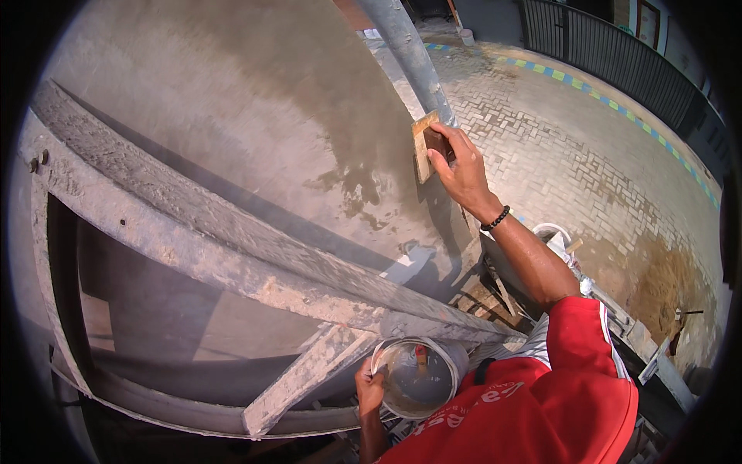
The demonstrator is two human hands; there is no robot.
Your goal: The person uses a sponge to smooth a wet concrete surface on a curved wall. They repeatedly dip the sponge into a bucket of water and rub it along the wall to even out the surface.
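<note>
My right hand (464, 170), at the end of an outstretched arm, grips a wooden plastering float (421, 148) near the right edge of a grey plastered wall (255, 100). The float stands on edge, its long side along the wall. Damp, darker patches show on the plaster beside it. Down by my body, my left hand (370, 389) is closed on the rim of a round bucket (457, 357). Greyish water (410, 387) fills part of the bucket, and a brush with a red part (421, 355) sits in it.
A mortar-caked wooden scaffold beam (232, 271) crosses between me and the wall, with a diagonal brace (309, 379) below. A grey pipe (413, 54) rises beyond the float. Far below lie a paved yard (556, 147), a sand pile (665, 282) and a dark gate (603, 58).
</note>
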